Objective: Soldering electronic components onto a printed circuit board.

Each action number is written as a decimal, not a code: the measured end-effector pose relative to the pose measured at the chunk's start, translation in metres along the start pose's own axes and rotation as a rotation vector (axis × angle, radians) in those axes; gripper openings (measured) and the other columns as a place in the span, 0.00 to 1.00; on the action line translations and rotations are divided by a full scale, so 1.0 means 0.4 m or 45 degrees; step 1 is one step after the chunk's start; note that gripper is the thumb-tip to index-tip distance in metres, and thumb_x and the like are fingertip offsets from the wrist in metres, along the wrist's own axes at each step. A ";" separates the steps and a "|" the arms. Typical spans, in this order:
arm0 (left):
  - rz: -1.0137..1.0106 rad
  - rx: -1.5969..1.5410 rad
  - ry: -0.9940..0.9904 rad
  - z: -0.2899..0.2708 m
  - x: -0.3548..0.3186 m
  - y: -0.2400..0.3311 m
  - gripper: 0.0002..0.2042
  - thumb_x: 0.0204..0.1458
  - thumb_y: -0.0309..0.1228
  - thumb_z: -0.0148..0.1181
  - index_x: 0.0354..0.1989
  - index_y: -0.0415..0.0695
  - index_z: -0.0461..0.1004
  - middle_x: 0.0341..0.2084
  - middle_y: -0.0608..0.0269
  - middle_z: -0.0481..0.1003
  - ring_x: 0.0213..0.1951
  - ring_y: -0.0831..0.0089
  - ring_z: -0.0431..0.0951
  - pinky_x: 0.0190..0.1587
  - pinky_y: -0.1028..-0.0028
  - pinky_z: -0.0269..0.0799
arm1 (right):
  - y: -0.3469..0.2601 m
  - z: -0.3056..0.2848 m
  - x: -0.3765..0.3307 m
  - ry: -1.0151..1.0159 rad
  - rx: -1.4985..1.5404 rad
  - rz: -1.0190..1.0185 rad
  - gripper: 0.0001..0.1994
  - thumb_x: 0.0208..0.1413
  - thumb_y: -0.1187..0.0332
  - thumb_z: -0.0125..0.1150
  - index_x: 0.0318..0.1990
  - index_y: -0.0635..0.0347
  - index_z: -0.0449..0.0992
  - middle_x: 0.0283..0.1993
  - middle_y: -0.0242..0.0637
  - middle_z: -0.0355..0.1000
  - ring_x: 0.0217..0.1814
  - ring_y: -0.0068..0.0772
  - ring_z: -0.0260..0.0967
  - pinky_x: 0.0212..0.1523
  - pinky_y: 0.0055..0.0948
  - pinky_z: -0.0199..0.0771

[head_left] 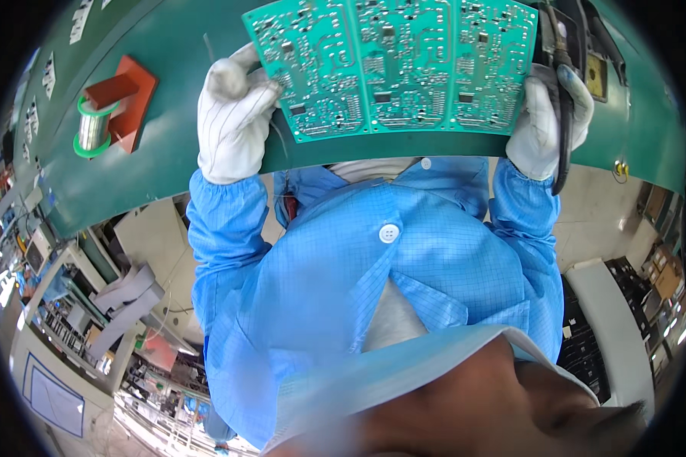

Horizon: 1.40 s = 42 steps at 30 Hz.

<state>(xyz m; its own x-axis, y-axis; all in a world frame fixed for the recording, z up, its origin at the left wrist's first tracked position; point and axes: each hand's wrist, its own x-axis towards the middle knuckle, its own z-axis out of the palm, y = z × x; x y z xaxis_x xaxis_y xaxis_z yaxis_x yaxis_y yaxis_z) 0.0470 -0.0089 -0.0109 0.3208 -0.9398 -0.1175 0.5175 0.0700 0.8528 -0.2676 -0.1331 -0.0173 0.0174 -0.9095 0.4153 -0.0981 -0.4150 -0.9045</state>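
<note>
1 green circuit board panel (392, 65), 3 sections; 2 white gloves; 1 solder wire spool (93, 128); 1 soldering iron (562, 99).

The person wears a light blue anti-static smock (343, 266) with a fine grid weave, an open collar and a round white button at the chest. Its sleeves end in gathered cuffs at the wrists. Both hands, the left hand (232, 114) and the right hand (545, 114), are in white fabric gloves with thin pinstripes.
</note>
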 end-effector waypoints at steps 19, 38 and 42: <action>0.147 -0.387 -0.503 -0.066 0.032 -0.035 0.15 0.45 0.14 0.61 0.31 0.45 0.60 0.56 0.38 0.67 0.45 0.65 0.77 0.45 0.74 0.73 | 0.028 -0.008 0.000 -0.237 -0.266 -0.105 0.11 0.59 0.83 0.53 0.48 0.75 0.66 0.47 0.52 0.76 0.55 0.38 0.75 0.58 0.33 0.74; -0.350 1.015 0.268 0.098 -0.018 0.068 0.12 0.52 0.22 0.60 0.44 0.34 0.67 0.40 0.54 0.74 0.33 0.79 0.73 0.36 0.76 0.71 | -0.022 0.043 0.025 -0.179 -0.505 -0.251 0.13 0.55 0.77 0.63 0.48 0.68 0.75 0.44 0.45 0.76 0.48 0.34 0.76 0.52 0.29 0.77; 0.176 1.526 0.119 0.097 -0.037 0.098 0.05 0.55 0.28 0.58 0.34 0.40 0.74 0.24 0.58 0.72 0.24 0.66 0.74 0.29 0.70 0.69 | -0.050 0.049 -0.027 0.004 -0.276 -0.248 0.20 0.50 0.79 0.68 0.50 0.66 0.69 0.41 0.49 0.76 0.40 0.33 0.77 0.44 0.28 0.79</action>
<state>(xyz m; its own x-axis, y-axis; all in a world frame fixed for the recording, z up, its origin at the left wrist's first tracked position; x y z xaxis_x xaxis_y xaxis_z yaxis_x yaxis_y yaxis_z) 0.0317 -0.0054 0.0439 0.3971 -0.9176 0.0181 -0.5733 -0.2326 0.7857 -0.2465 -0.1155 -0.0058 0.0533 -0.8131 0.5797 -0.3033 -0.5662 -0.7664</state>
